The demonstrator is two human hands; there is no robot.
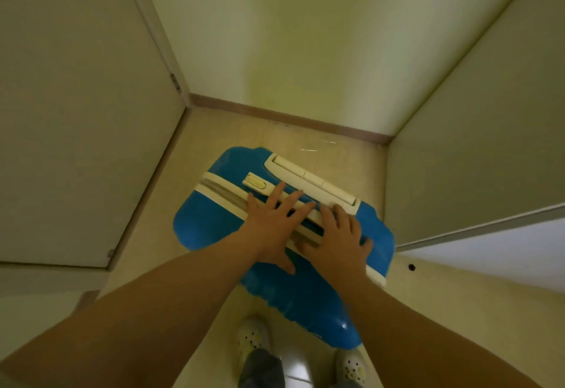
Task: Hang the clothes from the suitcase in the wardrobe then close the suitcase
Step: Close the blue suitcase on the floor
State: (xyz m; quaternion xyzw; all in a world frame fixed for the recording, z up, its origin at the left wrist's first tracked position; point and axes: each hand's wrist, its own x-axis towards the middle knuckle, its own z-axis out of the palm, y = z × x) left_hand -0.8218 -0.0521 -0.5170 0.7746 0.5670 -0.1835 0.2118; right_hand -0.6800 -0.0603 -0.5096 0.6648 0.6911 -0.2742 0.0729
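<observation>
A pale hinged door (76, 112) is seen at the left, standing at an angle to the cream back wall (305, 36), along whose foot a brown skirting board (290, 118) is run. On the beige floor (159, 265) below it, a blue hard-shell suitcase (208, 219) is stood upright between the door and the panel opposite, viewed from above. Its two halves are brought together along a cream zip band (220, 192) that crosses the top. A cream and yellow lock (255, 185) is set just beyond the band, and the retracted cream pull handle (312, 179) is seated along the far edge.

The left hand (272, 228) is laid flat on top of the suitcase, its fingers straight and spread apart across the band and the carry handle (305, 228) beneath. Just beside it, the right hand (336, 240) is rested on the same handle, its fingers held close together and pointed toward the pull handle, the thumb splayed out to the right. Whether any fingertip is hooked under the carry handle cannot be told. Both forearms are bare.

At the bottom edge, a left white perforated clog (252, 335) and a right one (351, 363) are planted on the floor just behind the suitcase. At the right, a second pale panel (474, 143) is angled toward the wall.
</observation>
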